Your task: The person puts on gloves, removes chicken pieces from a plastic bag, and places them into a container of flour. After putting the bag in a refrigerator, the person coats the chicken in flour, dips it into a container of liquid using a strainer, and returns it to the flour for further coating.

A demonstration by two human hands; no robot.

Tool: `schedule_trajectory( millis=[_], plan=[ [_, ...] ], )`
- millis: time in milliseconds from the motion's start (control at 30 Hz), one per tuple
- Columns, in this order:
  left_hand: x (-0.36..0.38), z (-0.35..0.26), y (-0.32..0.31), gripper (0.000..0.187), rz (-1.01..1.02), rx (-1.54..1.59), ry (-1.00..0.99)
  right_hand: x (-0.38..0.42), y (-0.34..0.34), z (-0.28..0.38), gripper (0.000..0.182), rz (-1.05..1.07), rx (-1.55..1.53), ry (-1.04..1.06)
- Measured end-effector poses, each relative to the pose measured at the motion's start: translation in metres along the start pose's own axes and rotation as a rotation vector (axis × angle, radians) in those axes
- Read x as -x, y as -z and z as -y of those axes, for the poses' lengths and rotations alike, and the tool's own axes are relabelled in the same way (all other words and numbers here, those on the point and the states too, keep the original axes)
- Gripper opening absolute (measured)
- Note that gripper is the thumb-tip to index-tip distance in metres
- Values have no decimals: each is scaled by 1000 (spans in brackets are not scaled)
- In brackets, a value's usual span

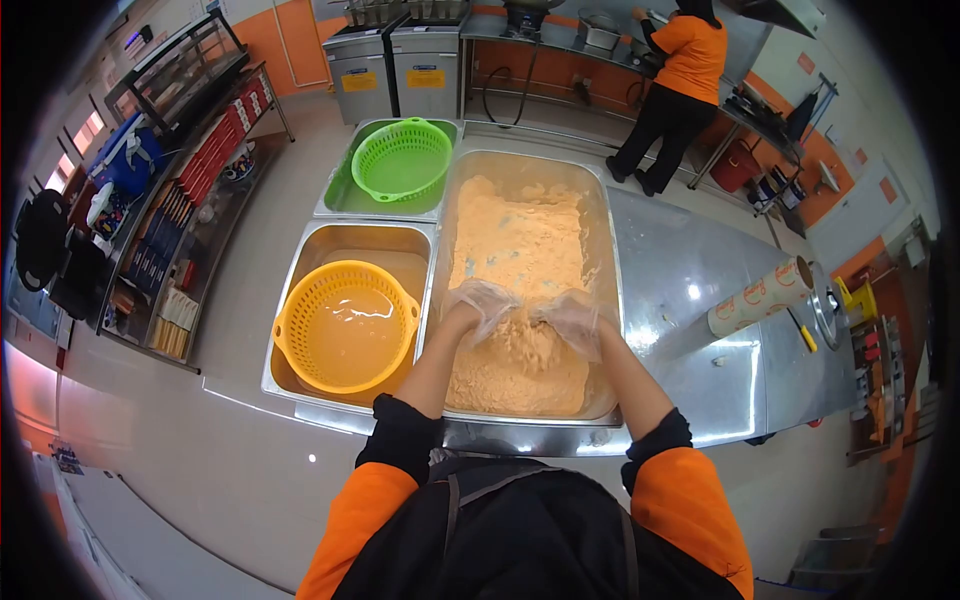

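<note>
A deep steel pan [612,260] in front of me holds a pale orange breading flour [515,245], with a few greyish patches near its middle. Both of my hands wear clear plastic gloves and are in this pan. My left hand [484,304] reaches in from the left, fingers curled toward the centre. Opposite it, my right hand [574,322] curls inward too. Between them is a rough, flaky heap of flour [528,345], which both hands grip at its sides. Whether pieces of food are inside the heap is hidden.
Left of the pan, a yellow basket [412,345] sits in a steel pan of cloudy liquid. A green basket [404,160] stands in another pan behind. On the steel table [680,290] lies a printed paper roll [760,298]. A co-worker [680,80] stands at the back counter.
</note>
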State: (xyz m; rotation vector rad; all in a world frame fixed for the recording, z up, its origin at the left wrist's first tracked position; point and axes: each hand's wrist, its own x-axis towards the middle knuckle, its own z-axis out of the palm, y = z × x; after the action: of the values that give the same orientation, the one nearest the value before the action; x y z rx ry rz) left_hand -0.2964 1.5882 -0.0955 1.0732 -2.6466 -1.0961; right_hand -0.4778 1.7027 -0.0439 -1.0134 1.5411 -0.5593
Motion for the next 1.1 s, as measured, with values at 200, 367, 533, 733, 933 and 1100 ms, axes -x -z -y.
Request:
schedule_trajectory(
  millis=[200,367,533,733,933,1100],
  plan=[
    [7,-12,-30,48,-4,-61,364,-90,-10,-115,43,-312,625,-79],
    [24,-20,-69,42,51,-353,37,-110,-66,-124,53,-523,221,-147],
    [10,-2,-91,31,29,-272,123,-86,-75,-97,58,-580,272,-143],
    [5,-2,-60,28,90,-612,-119,-71,-21,-66,38,-139,1112,271],
    [39,-25,-10,34,264,-635,40,-3,2,-39,26,-90,1432,311],
    [55,16,-44,29,462,-212,245,-5,-9,-124,34,117,645,-165]
  ],
)
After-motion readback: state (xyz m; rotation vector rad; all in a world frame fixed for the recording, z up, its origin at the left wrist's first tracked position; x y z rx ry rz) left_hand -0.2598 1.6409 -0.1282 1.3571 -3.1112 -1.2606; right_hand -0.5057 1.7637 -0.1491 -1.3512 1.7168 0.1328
